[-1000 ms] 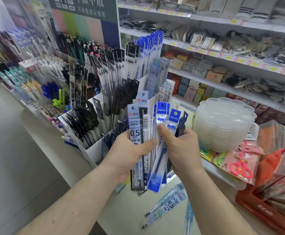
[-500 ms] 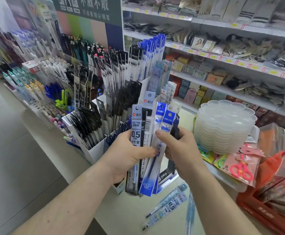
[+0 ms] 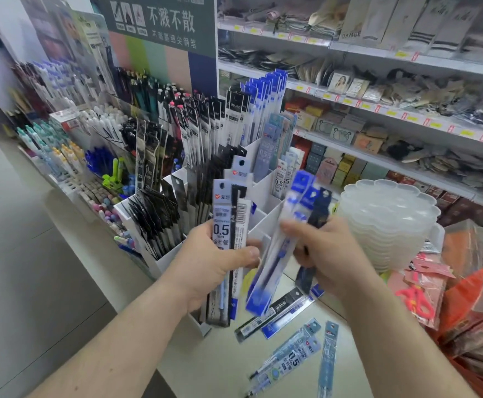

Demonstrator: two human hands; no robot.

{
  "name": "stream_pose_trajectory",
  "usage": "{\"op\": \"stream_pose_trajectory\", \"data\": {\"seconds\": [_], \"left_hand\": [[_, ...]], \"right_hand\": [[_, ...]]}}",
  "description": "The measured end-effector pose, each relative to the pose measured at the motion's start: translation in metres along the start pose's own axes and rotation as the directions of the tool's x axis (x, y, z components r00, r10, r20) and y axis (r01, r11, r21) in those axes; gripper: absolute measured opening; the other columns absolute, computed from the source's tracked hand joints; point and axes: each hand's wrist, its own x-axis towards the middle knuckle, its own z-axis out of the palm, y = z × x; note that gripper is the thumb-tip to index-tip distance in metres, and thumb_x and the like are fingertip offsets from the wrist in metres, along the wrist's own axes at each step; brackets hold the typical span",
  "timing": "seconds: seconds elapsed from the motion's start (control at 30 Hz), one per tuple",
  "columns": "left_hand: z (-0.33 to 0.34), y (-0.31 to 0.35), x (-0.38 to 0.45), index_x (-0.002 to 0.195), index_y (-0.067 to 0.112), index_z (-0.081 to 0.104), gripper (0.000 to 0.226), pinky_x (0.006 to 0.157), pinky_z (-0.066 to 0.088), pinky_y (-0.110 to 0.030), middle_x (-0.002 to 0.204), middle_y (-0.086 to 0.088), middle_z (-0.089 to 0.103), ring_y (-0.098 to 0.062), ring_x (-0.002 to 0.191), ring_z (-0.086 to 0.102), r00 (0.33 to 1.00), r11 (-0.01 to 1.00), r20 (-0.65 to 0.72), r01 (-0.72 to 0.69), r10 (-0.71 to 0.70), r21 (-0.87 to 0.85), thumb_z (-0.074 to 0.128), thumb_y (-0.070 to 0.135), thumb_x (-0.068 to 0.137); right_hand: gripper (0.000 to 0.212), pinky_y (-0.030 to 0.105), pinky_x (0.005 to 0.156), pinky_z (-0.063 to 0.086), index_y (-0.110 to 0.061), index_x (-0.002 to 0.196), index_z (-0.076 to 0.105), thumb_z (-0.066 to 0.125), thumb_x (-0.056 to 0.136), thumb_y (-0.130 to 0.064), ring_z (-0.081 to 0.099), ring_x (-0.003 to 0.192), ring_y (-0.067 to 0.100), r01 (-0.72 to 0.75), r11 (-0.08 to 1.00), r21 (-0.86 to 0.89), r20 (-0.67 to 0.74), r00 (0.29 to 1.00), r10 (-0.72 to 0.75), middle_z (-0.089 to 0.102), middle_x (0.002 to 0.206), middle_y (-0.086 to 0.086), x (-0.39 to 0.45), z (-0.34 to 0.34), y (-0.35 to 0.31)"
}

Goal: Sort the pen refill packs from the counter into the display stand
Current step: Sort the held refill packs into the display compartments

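The step in hand is the sorting itself: the person holds refill packs in both hands in front of the stand (image 3: 266, 222) and is splitting them by kind. The left hand (image 3: 214, 265) is curled round a bundle of packs (image 3: 228, 239), thumb pressed across the front one, which reads 0.5 mm; these stand nearly upright just in front of the stand's lower compartments. The right hand (image 3: 323, 254) grips a second lot, the blue packs (image 3: 280, 245), which tilt with their blue headers toward the stand and their lower ends toward the person. They are blurred, so exactly how many it holds cannot be told. A darker pack shows behind the blue ones in the same hand.

More packs lie loose on the counter (image 3: 194, 363), on the person's side of the stand: a dark one (image 3: 272, 314) nearest its base, and the pale blue ones (image 3: 295, 357) farther from it.

The stand's rear compartments hold tall blue and black packs; a front compartment, just behind the right hand, looks partly free.

Judging from this, the next move is to find the compartment whose packs match the blue ones and slip them in upright, header up. That calls for reading the headers, since several kinds look alike, and for keeping the left bundle apart meanwhile. Most of the work looks undone.
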Motion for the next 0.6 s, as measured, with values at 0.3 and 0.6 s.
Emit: {"op": "stream_pose_trajectory", "data": {"seconds": [0.3, 0.6], "left_hand": [[-0.008, 0.000, 0.001, 0.095, 0.010, 0.063, 0.022, 0.063, 0.056, -0.022, 0.082, -0.002, 0.077, -0.019, 0.067, 0.073, 0.966, 0.992, -0.224, -0.123, 0.129, 0.041, 0.073, -0.005, 0.082], [-0.009, -0.002, -0.002, 0.098, 0.013, 0.062, 0.026, 0.080, 0.059, -0.043, 0.084, -0.004, 0.076, -0.025, 0.072, 0.073, 0.966, 0.992, -0.229, -0.117, 0.123, 0.039, 0.074, -0.004, 0.082]], "right_hand": [[0.015, 0.029, 0.056, 0.054, -0.017, 0.078, 0.065, 0.073, 0.088, -0.011, 0.057, 0.061, 0.016, 0.286, 0.952, -0.106, -0.508, 0.808, -0.299, 0.064, 0.072, 0.001, 0.071, -0.004, -0.040], [0.016, 0.043, 0.078, 0.057, -0.026, 0.072, 0.069, 0.080, 0.082, -0.020, 0.064, 0.072, 0.013, 0.285, 0.931, -0.227, -0.402, 0.843, -0.356, 0.072, 0.078, -0.002, 0.129, 0.026, -0.030]]}}
